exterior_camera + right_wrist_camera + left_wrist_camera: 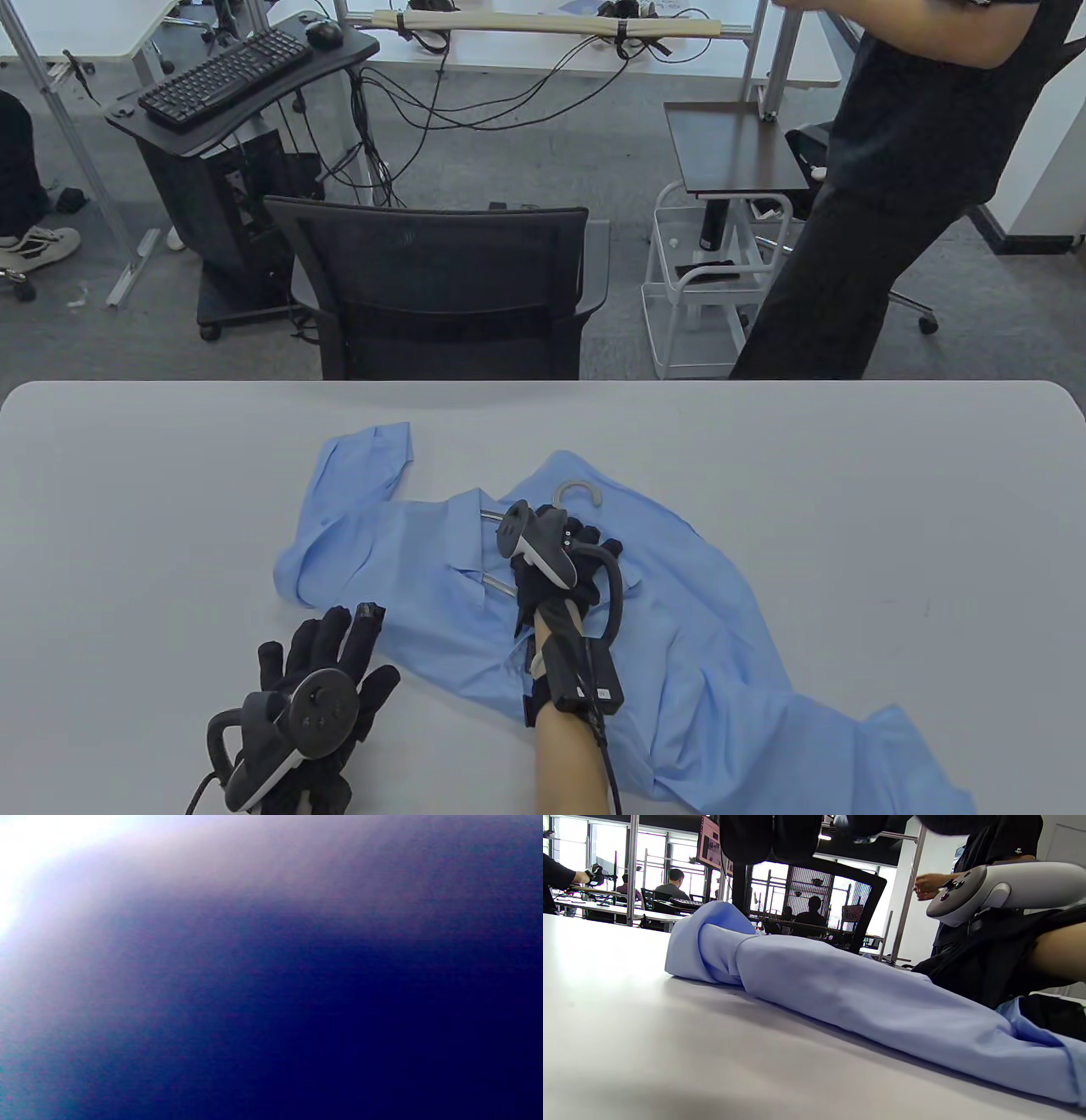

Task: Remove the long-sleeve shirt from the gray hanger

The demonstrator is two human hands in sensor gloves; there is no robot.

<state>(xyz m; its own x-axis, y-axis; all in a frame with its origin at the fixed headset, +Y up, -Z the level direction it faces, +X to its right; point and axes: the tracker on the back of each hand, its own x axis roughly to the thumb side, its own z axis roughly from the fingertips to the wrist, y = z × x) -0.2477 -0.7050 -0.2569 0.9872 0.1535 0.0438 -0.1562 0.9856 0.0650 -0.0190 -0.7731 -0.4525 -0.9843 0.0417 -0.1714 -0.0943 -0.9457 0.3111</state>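
Note:
A light blue long-sleeve shirt (679,628) lies spread on the white table (848,475). The gray hanger is inside it; its hook (581,491) sticks out at the collar and a piece of its arm (496,584) shows in the neck opening. My right hand (577,543) lies on the collar, fingers curled at the hanger's neck just below the hook. My left hand (327,654) rests flat on the table, fingers spread, its fingertips (369,613) at the shirt's near-left edge. The left wrist view shows a shirt sleeve (840,993). The right wrist view shows only blurred blue cloth.
A black mesh chair (433,289) stands at the table's far edge. A person in black (891,187) stands at the back right beside a white cart (696,297). A keyboard stand (229,76) is at the back left.

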